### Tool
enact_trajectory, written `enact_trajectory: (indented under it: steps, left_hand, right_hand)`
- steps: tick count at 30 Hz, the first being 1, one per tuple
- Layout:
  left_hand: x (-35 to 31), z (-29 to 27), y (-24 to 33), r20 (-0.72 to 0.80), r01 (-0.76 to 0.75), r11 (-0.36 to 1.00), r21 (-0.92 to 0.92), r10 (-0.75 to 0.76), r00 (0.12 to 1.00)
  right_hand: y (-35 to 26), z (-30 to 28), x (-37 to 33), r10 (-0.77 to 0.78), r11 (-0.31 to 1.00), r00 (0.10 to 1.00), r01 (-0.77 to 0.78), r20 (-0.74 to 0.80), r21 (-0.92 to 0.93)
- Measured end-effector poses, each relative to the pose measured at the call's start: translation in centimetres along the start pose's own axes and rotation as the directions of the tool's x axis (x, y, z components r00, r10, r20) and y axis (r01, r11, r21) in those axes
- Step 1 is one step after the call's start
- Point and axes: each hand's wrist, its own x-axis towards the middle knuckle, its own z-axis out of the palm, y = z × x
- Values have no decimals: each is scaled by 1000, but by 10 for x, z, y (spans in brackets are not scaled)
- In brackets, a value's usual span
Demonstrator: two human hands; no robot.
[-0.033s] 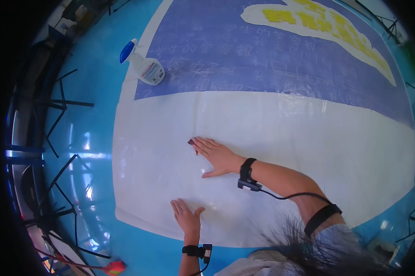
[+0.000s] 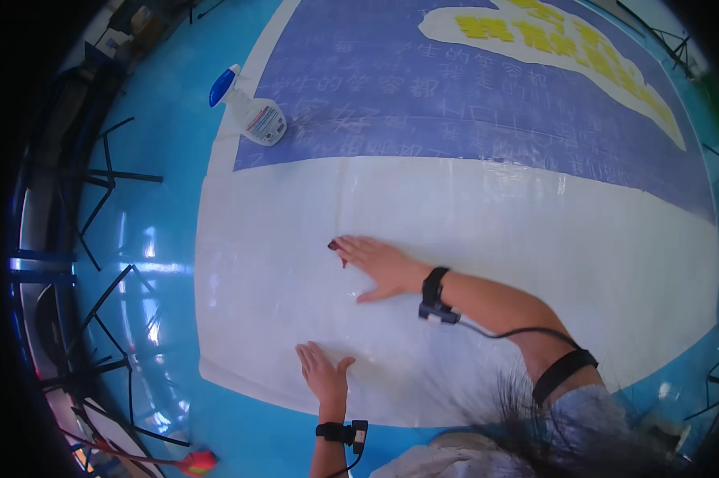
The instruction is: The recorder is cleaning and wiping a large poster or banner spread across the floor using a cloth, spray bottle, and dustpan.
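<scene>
A large white sheet (image 2: pixel 256 239) is spread out in front of me. My right hand (image 2: pixel 371 261) lies flat on its middle, fingers stretched and pointing left, thumb apart. Under those fingers a small dark reddish flat piece (image 2: pixel 343 260) peeks out; most of it is covered, so its kind is not clear. Closer to the near edge, my left hand (image 2: pixel 323 378) rests on the sheet with fingers spread and nothing in it. Both wrists wear black straps with small devices and cables.
A spray bottle (image 2: pixel 257 119) with a blue head is at the far left, over the edge of a blue-violet panel (image 2: pixel 423 119) bearing faint writing and a yellow-lettered patch (image 2: pixel 566 48). Black metal legs (image 2: pixel 108 179) stand on the shiny blue floor (image 2: pixel 168 239). A red object (image 2: pixel 197 462) lies lower left.
My right hand and wrist have shifted slightly to the right, and the dark piece under the fingers has moved with them. My left hand has stayed in place.
</scene>
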Motion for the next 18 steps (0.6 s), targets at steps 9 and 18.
enact_trajectory:
  steps: [9, 18]
  left_hand:
    - [2, 12, -8, -29, -5, 1000, 18, 6, 1000]
    - [9, -3, 15, 33, 10, 1000, 0, -10, 999]
  right_hand:
    - [43, -35, -8, 77, 939, 987, -120, -142, -322]
    - [76, -76, 6, 159, 873, 976, -209, -147, -440]
